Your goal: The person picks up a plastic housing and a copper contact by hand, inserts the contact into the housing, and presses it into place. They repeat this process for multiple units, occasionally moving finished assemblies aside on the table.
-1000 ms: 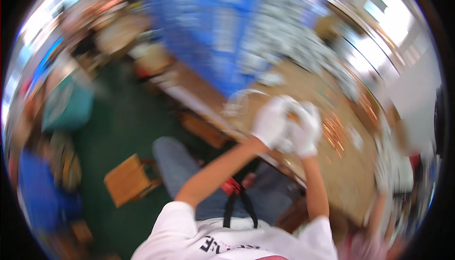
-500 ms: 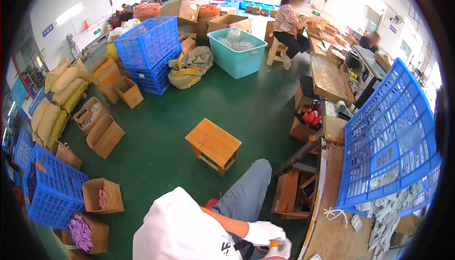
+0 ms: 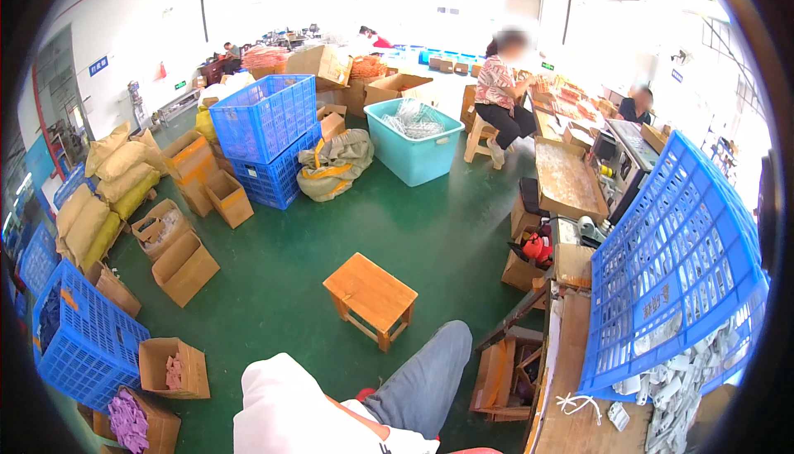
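At the bottom edge, my left forearm [image 3: 364, 422] comes out of a white sleeve. It ends in what looks like my white-gloved left hand [image 3: 415, 442], cut off by the frame, so its fingers and anything in them are hidden. My right hand is out of sight. A sliver of something red [image 3: 478, 451] shows beside the glove. My bent knee in blue jeans [image 3: 430, 371] is just beyond the hand. To the right stands a wooden workbench [image 3: 571, 371] with a tilted blue crate [image 3: 674, 247] and a pile of light grey plastic parts [image 3: 682, 388].
A wooden stool [image 3: 370, 290] stands ahead on the green floor. Cardboard boxes [image 3: 186, 268], stacked blue crates [image 3: 265, 119] and filled sacks [image 3: 124, 164] line the left. A turquoise tub [image 3: 413, 152] is farther off, near a seated person [image 3: 500, 94] at the long bench.
The view has tipped upward, so everything sits lower in the picture. Both gloved hands showed together around a small orange thing; now only part of one glove remains.
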Motion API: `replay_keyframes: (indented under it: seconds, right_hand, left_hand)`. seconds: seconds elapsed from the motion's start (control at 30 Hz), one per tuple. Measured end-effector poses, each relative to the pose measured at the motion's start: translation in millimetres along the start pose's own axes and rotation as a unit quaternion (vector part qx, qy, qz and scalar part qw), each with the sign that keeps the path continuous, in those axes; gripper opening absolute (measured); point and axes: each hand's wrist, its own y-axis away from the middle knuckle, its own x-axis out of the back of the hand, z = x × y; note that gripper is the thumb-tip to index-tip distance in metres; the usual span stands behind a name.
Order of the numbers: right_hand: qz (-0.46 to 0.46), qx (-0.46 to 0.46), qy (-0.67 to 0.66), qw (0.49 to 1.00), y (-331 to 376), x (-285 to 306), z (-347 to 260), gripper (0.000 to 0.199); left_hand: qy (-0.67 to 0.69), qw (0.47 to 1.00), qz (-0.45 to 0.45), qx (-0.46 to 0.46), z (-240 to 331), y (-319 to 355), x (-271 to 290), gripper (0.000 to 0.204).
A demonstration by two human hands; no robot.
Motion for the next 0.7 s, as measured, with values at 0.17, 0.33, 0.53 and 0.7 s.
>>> replay_keyframes:
  seconds: [0.17,0.33,0.53,0.7]
  right_hand:
    - [-0.09,-0.071,-0.216,0.97,18,9,-26,0.044]
    - [-0.189,-0.07,-0.288,0.936,-8,16,-27,0.03]
    - [-0.004,-0.025,-0.037,0.999,51,18,-195,0.014]
    - [0.105,-0.095,-0.042,0.989,52,11,-232,0.014]
  left_hand:
    - [-0.019,0.999,0.018,-0.03,-27,-7,-21,0.042]
    - [-0.164,0.983,-0.06,-0.059,20,12,8,0.047]
    - [-0.288,0.946,-0.128,-0.076,-30,-14,-32,0.06]
    - [-0.082,0.988,0.025,-0.13,-74,-32,-58,0.04]
